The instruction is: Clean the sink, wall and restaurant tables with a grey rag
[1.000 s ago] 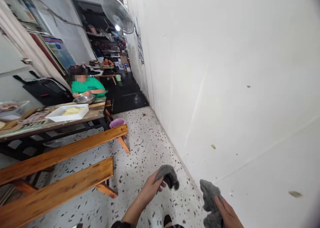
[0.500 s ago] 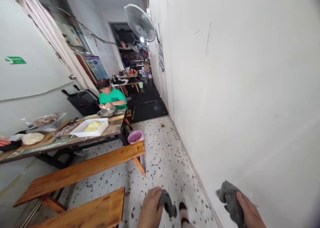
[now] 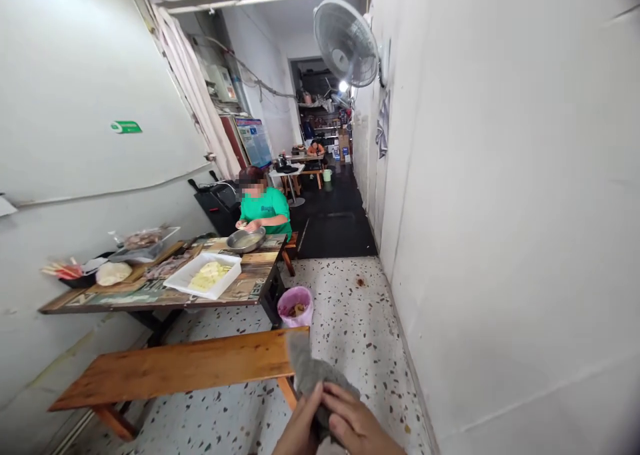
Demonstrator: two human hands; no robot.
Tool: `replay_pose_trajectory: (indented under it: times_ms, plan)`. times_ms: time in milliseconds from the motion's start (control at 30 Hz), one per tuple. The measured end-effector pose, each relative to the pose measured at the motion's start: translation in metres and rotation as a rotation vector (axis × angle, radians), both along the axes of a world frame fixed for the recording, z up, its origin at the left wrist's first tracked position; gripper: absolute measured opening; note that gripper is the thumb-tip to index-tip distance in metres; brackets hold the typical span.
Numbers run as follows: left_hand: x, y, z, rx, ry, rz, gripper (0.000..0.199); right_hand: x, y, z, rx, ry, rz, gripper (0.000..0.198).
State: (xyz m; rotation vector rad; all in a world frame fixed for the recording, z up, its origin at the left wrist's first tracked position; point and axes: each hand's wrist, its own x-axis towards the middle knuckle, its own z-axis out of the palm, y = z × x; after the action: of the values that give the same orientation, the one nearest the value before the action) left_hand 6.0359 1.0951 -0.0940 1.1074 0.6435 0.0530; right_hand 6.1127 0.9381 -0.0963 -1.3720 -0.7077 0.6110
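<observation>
Both hands are together at the bottom of the view, around a bunched grey cloth (image 3: pixel 320 368). My left hand (image 3: pixel 300 425) is closed on its near end from the left. My right hand (image 3: pixel 355 418) presses over the cloth from the right, fingers bent and touching the left hand. The far end of the cloth sticks out past the fingers, over the end of a wooden bench (image 3: pixel 200 365). Whether it is one cloth or two, I cannot tell.
A table (image 3: pixel 250 285) at left bears a white tray (image 3: pixel 175 283) of pale yellow food and a metal bowl (image 3: pixel 235 245). A person in green (image 3: pixel 273 208) sits behind it. A pink bin (image 3: pixel 295 295) stands by the bench; a white wall (image 3: pixel 500 208) runs along the right.
My hands, apart before with grey cloth in each, have come together around the grey cloth. The view has shifted left and forward, bringing the table nearer.
</observation>
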Motion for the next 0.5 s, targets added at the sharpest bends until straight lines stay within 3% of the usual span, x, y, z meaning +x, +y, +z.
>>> replay_pose_trajectory:
  times_ms: [67,133,233,300,367,500]
  plan:
    - [0.055,0.027,0.006,-0.022,0.0,0.026,0.046,0.049,0.029,0.004,0.023,0.02,0.142,0.057]
    - [0.113,0.059,0.016,-0.039,0.025,0.037,0.045,0.103,0.049,0.008,0.048,0.209,0.16,0.057]
    - [0.203,0.1,0.036,-0.106,0.062,-0.024,0.046,0.184,0.073,0.016,0.192,0.569,0.023,0.056]
    - [0.265,0.111,0.042,-0.149,0.054,-0.144,0.042,0.232,0.092,0.019,0.283,0.698,-0.079,0.056]
    - [0.326,0.109,0.039,-0.172,0.038,-0.31,0.046,0.279,0.116,0.016,0.277,0.75,-0.224,0.061]
    - [0.441,0.102,0.004,-0.085,0.021,-0.536,0.06,0.381,0.159,-0.018,0.043,0.594,-0.548,0.07]
